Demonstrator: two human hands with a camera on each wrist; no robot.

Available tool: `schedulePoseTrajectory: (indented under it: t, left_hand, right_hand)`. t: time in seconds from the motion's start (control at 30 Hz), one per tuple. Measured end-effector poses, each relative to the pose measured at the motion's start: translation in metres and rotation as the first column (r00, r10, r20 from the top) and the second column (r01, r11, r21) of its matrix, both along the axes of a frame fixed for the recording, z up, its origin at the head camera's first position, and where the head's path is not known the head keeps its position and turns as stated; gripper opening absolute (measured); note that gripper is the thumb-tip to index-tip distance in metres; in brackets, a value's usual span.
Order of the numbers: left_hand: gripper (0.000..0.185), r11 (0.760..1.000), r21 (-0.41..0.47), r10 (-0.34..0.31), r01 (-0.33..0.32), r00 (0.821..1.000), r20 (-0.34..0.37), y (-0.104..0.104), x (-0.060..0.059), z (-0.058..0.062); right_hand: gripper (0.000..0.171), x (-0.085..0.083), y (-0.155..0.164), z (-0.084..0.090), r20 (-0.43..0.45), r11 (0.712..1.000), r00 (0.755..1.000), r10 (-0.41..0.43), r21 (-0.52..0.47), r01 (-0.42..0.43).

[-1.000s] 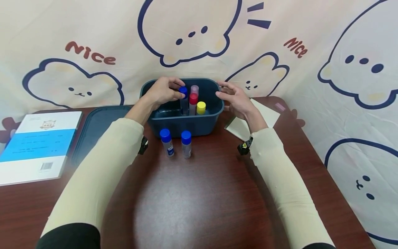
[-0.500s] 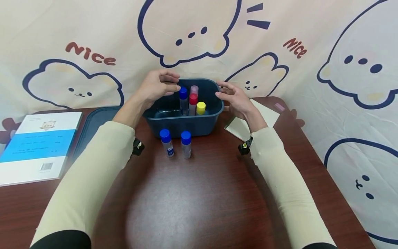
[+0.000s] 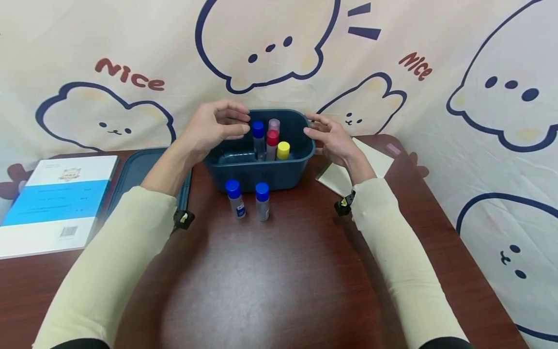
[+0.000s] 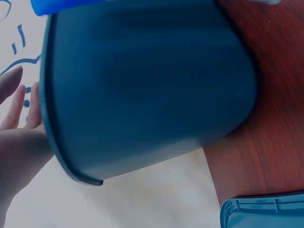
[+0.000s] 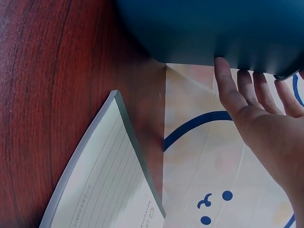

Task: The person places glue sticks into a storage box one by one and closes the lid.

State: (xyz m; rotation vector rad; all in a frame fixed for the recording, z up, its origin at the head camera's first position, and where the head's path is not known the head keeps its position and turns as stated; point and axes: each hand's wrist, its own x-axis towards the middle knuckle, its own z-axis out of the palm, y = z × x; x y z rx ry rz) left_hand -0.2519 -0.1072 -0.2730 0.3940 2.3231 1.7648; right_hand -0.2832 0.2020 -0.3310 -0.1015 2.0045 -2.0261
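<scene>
A dark blue bin [image 3: 261,167] stands at the middle of the table. Upright in it are a blue-capped tube [image 3: 258,138], a red-capped tube [image 3: 272,141], a pink-capped tube [image 3: 273,124] and a yellow-capped tube [image 3: 283,150]. My left hand [image 3: 241,122] hovers over the bin's left rim with loosely curved fingers, just left of the blue cap, and holds nothing. My right hand [image 3: 315,132] lies with straight fingers [image 5: 227,85] against the bin's right wall [image 5: 213,28]. Two more blue-capped tubes [image 3: 234,196] [image 3: 262,199] stand on the table before the bin.
The bin's lid [image 3: 139,172] lies flat to the left, and a blue-and-white book [image 3: 52,203] lies beyond it. A lined notebook [image 3: 348,169] lies right of the bin, under my right wrist. A cartoon-print cloth [image 3: 479,121] hangs behind and to the right.
My left hand has let go of the blue-capped tube in the bin and drawn back up and to the left. The right hand has stayed at the bin's right wall.
</scene>
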Motion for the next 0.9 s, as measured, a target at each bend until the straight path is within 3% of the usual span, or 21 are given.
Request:
schedulePoseTrajectory:
  t: [0.53,0.9]
  left_hand:
    - [0.031,0.997,-0.075,-0.026,0.019,0.995,-0.100,-0.024,0.034,-0.012]
    - [0.031,0.991,-0.057,-0.128,0.123,0.985,-0.111,-0.033,0.051,-0.014]
  right_hand:
    - [0.055,0.001,0.002,0.000,-0.005,1.000,1.000,0.002,0.013,-0.002]
    - [0.055,0.001,0.002,0.001,0.000,1.000,1.000,-0.001,0.012,0.001]
